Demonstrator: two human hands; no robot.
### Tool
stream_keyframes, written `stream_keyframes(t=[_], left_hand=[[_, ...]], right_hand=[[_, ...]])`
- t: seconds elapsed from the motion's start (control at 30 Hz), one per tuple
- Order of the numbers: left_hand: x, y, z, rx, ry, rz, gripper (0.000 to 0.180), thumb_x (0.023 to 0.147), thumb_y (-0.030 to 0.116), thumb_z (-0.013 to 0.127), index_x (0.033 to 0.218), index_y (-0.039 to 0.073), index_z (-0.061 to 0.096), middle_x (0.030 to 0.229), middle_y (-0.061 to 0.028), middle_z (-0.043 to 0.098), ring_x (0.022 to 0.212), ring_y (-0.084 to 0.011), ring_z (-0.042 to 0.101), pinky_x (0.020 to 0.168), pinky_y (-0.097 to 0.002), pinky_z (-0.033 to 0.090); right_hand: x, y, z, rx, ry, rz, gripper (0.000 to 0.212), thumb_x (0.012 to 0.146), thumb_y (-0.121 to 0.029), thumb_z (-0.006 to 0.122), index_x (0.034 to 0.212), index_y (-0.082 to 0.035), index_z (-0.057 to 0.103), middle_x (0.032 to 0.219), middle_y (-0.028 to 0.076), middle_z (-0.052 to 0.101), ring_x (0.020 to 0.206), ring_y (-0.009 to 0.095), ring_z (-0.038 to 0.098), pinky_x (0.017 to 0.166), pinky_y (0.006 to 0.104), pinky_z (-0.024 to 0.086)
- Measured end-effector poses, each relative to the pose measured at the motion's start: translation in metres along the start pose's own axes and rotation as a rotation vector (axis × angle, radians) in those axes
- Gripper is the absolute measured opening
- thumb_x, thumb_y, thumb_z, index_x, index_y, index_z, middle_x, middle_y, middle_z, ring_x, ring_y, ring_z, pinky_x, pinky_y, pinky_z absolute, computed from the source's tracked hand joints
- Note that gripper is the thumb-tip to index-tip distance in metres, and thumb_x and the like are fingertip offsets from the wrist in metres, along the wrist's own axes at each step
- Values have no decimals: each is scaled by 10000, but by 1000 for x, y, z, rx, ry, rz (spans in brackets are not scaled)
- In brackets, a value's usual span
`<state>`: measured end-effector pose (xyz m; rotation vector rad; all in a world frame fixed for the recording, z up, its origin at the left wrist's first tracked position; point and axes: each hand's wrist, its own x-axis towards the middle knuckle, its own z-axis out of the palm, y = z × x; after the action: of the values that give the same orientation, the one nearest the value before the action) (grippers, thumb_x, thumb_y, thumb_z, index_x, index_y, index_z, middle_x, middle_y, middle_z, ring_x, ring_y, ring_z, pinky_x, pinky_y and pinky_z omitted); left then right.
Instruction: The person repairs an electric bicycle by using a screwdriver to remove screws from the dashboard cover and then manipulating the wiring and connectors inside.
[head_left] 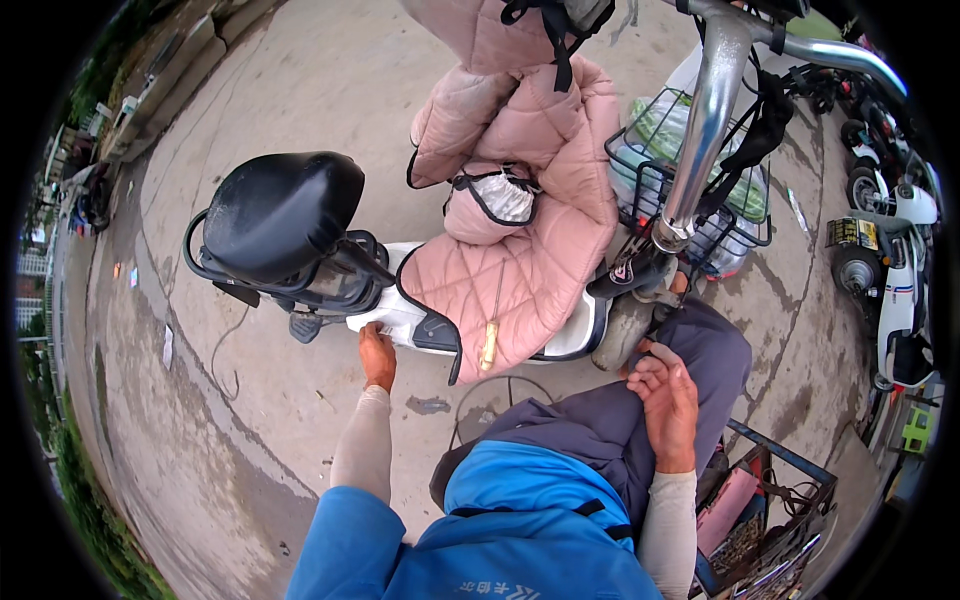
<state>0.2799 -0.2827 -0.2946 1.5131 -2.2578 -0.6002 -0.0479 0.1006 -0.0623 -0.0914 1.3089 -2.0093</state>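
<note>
Below the scooter, nearest the camera, the person's blue top [515,490] leads down to bent knees in grey trousers [705,365]. By the knees, the right hand [668,405] is turned palm up, fingers loosely curled, with nothing visible in it. Beside that forearm stands an open, blue-edged metal crate [790,455], holding a pink block-shaped item [728,510], tangled wires, rods and small parts too jumbled to tell apart. The left hand [377,357] touches the lower white bodywork of the scooter [395,322]; its fingertips are partly hidden, so I cannot tell whether it grips the edge. The scooter stands across the view, just ahead of both hands. On its pink quilted cover [560,260] lies a screwdriver [488,345] with a yellowish handle; above it, a pink pouch [470,218] shows gathered whitish fabric at its mouth, its contents hidden. The black seat [285,215] is at left. At right, beyond the silver handlebar [708,120], a black wire basket [769,215] holds clear and green-tinted plastic bags [660,125]. Farther off, at least 2 parked scooters [908,300] line the right side.
</note>
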Motion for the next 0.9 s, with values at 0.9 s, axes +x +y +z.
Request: stream_keyframes(t=[0.9], left_hand=[[89, 553, -173, -655, 183, 1160, 378, 935, 3, 714, 1307, -5, 651, 1314, -201, 649, 1200, -381, 622, 1037, -451, 492]], right_hand=[[126, -209, 151, -565, 100, -773, 399, 1082, -223, 632, 1371, 50, 596, 1212, 150, 732, 1061, 187, 706, 929, 329, 563]])
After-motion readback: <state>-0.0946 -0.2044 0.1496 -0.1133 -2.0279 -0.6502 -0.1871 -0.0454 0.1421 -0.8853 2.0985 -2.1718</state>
